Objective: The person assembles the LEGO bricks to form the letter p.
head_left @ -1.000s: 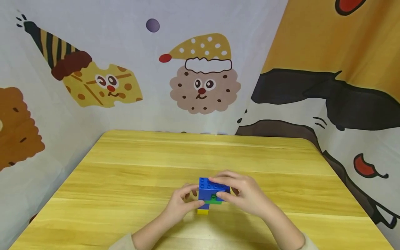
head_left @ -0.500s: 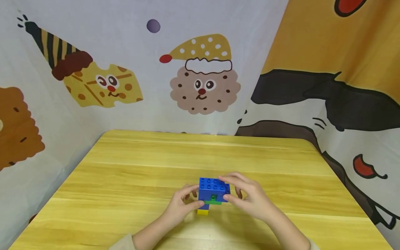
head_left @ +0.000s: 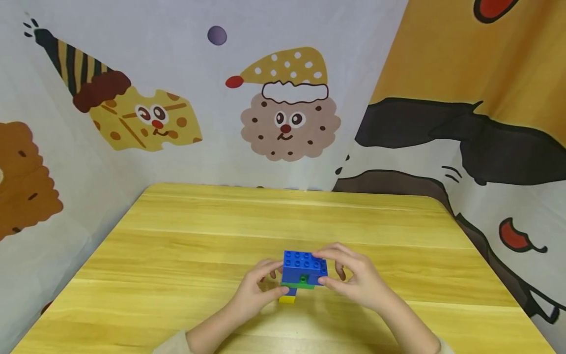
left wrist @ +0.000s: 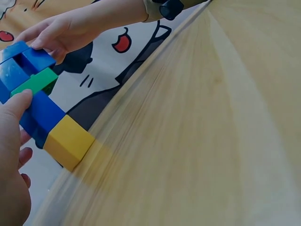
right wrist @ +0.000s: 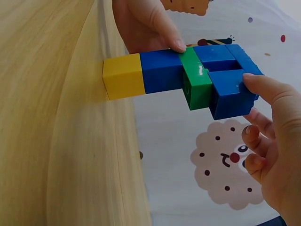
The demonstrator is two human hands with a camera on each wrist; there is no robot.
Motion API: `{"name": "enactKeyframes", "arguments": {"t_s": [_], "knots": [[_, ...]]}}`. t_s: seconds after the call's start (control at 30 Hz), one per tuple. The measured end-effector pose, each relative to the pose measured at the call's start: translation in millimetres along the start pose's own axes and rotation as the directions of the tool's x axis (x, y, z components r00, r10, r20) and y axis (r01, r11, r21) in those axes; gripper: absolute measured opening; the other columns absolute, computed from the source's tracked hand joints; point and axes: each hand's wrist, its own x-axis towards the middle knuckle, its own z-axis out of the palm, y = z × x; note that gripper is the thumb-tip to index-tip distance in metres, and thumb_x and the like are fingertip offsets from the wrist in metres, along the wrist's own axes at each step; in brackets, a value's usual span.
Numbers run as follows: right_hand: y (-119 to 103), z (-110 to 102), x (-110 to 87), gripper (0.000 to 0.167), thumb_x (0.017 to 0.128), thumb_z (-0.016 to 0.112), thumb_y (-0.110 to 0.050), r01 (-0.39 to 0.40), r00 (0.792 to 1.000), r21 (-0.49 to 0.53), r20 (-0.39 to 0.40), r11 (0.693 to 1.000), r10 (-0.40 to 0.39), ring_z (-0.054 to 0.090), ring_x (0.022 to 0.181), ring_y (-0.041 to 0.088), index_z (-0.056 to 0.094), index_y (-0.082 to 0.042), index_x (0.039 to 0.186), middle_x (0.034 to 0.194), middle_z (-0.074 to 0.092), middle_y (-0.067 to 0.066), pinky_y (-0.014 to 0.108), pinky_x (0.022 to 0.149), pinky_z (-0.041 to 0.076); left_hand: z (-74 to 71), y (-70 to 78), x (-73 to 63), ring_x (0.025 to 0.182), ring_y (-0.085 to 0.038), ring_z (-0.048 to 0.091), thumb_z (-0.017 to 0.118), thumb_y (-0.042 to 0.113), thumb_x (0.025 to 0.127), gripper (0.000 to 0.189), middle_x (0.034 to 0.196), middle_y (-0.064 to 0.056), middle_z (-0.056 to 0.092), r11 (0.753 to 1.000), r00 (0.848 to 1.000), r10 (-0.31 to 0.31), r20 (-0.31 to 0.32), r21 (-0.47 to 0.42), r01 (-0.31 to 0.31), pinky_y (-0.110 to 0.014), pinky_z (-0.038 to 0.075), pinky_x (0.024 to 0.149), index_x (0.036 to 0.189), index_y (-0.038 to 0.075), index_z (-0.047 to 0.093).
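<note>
A tower of toy building bricks rises from the wooden table. Its base is a yellow brick (right wrist: 123, 76), with a blue brick (right wrist: 162, 71) above it and a green brick (right wrist: 197, 84) above that. Two blue bricks sit apart on the green one, including the lower right blue brick (right wrist: 230, 96). A wide studded blue brick (head_left: 301, 258) bridges them on top. My left hand (head_left: 253, 289) holds the tower from the left, thumb at the green brick. With thumb and forefinger my right hand (head_left: 360, 278) pinches the right end of the upper blue bricks; its other fingers curl loosely.
The wooden table (head_left: 199, 221) extends around the tower, its far edge against a cartoon-printed cloth (head_left: 221, 123). Cloth also hangs at the left and right sides.
The right hand has slid rightward off the top studs to the end of the blue bricks. The upper part of the tower has shifted slightly right. The left hand stays nearly in place.
</note>
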Motion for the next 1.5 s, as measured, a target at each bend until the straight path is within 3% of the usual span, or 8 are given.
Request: {"name": "enactKeyframes", "arguments": {"t_s": [0.33,0.5,0.87,1.0,1.17,1.33,1.5], "knots": [[3.6,-0.6,1.3,0.055,0.077,0.079,-0.006,0.021,0.999,-0.026,0.034,0.999,-0.02,0.045,0.058,0.007,0.06,-0.015,0.127,0.111,0.063,0.001,0.022,0.046,0.042,-3.7,2.1,-2.2,0.092,-0.031,0.051,0.077,0.019,0.08,0.046,0.103,0.008,0.062,0.999,1.0,-0.007,-0.008,0.047,0.008,-0.038,0.04,0.078,0.123,0.016,0.064],[6.0,-0.9,0.5,0.055,0.077,0.079,-0.005,0.021,0.999,-0.025,0.033,0.999,-0.021,0.044,0.058,0.006,0.06,-0.014,0.128,0.11,0.063,0.0,0.025,0.045,0.042,-3.3,0.4,-1.7,0.09,-0.028,0.051,0.077,0.018,0.08,0.045,0.101,0.007,0.063,0.998,0.999,0.032,-0.027,0.056,-0.031,-0.037,0.04,0.077,0.123,0.014,0.064],[10.7,-0.3,1.9,0.05,0.081,0.075,-0.002,-0.091,0.996,0.07,-0.005,0.993,0.092,0.043,0.059,0.009,0.06,-0.012,0.128,0.103,0.06,-0.004,0.022,0.051,0.04,-0.3,5.4,0.0,0.09,-0.031,0.051,0.076,0.014,0.082,0.047,0.101,0.002,0.062,0.999,0.997,0.024,-0.075,-0.021,-0.025,-0.038,0.036,0.073,0.126,0.014,0.062],[15.9,-0.2,2.7,0.051,0.08,0.073,0.004,-0.111,0.993,0.101,-0.031,0.989,0.114,0.042,0.058,0.009,0.06,-0.01,0.127,0.099,0.059,-0.002,0.024,0.046,0.035,3.5,4.9,1.9,0.088,-0.031,0.051,0.077,0.014,0.081,0.048,0.099,0.002,0.063,1.0,0.995,0.005,-0.1,-0.028,-0.008,-0.036,0.036,0.073,0.126,0.014,0.062],[18.2,-1.1,6.3,0.05,0.079,0.068,0.013,-0.12,0.988,0.148,-0.079,0.982,0.133,0.041,0.056,0.012,0.059,-0.002,0.126,0.102,0.06,0.003,0.028,0.044,0.033,10.5,8.2,6.7,0.088,-0.03,0.05,0.076,0.011,0.082,0.048,0.097,0.002,0.064,0.994,0.988,-0.098,-0.121,-0.069,0.09,-0.034,0.036,0.075,0.128,0.014,0.061],[27.2,-0.3,4.5,0.046,0.082,0.065,0.014,-0.188,0.973,0.192,-0.1,0.963,0.21,0.041,0.053,0.014,0.057,0.001,0.126,0.108,0.06,0.005,0.028,0.043,0.035,17.5,8.8,11.1,0.087,-0.027,0.05,0.074,0.01,0.084,0.05,0.095,0.002,0.066,0.986,0.983,-0.133,-0.13,-0.115,0.118,-0.033,0.035,0.075,0.131,0.014,0.058],[34.6,1.4,3.5,0.041,0.089,0.065,0.001,-0.321,0.93,0.242,-0.1,0.916,0.353,0.042,0.054,0.015,0.058,-0.005,0.128,0.11,0.059,0.01,0.027,0.045,0.037,22.5,5.2,14.6,0.084,-0.021,0.052,0.074,0.014,0.084,0.053,0.092,0.002,0.067,0.985,0.981,-0.128,-0.147,-0.134,0.108,-0.026,0.036,0.072,0.133,0.014,0.056]]}}
